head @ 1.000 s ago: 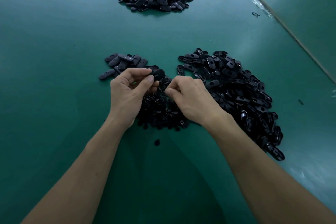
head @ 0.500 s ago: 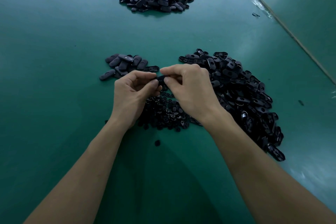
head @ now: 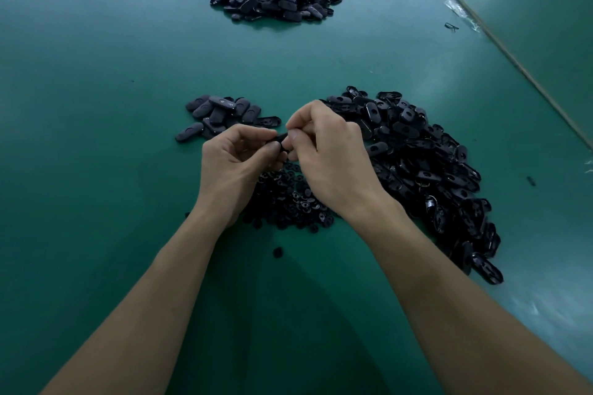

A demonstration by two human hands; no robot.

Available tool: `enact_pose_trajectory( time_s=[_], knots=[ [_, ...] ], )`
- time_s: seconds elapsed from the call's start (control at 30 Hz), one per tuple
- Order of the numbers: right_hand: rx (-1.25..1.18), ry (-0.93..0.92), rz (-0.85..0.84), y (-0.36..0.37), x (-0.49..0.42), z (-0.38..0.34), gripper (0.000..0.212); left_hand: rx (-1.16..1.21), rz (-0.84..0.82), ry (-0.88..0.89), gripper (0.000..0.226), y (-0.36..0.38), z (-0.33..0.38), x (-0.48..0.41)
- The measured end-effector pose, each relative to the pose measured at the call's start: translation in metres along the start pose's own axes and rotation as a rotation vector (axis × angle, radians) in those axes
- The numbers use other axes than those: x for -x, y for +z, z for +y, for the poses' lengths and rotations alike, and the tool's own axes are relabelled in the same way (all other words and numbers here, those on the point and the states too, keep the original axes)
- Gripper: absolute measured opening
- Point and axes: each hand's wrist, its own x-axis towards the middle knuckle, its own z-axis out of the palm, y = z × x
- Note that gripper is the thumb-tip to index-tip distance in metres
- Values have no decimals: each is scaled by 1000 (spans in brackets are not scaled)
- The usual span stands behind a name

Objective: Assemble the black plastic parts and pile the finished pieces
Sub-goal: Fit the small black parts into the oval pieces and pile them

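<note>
Small black part (head: 281, 139), mostly hidden, pinched between left hand (head: 236, 167) and right hand (head: 332, 157), both curled. Matte green bench (head: 96, 138), dim light; heap of oval shells (head: 417, 154) at right.

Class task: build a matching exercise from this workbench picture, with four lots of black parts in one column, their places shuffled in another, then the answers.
1. largest heap
2. small cluster of oval pieces
3. tiny round parts
4. single part

A. pinched between left hand and right hand
B. right of the right hand
C. on the table beneath both hands
D. just beyond the left hand

Pairs: 1-B, 2-D, 3-C, 4-A.
</note>
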Motion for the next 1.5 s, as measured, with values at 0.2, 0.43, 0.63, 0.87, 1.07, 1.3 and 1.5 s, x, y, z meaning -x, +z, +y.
enact_pose_trajectory(
  time_s=[0.2,0.43,0.63,0.87,1.07,1.3,1.5],
  knots=[
    [44,-1,-52,0,-1,-2,11,-7,11,3,11,-1,-1,0],
    [104,-1,-6,0,-1,0,18,-17,4,9,11,-1,-1,0],
    [117,18,29,5,0,-1,13,-24,-24,21,15,-2,-2,-1],
    [152,15,43,6,0,-1,15,-35,-49,42,17,-4,-4,-1],
    [192,-2,16,9,0,-4,18,-31,-48,46,15,-2,-2,0],
    [177,17,-4,8,-1,-8,19,-41,-35,48,16,-3,-1,0],
    [192,19,-14,4,2,-12,11,-85,-69,51,23,-3,0,0]
  ],
)
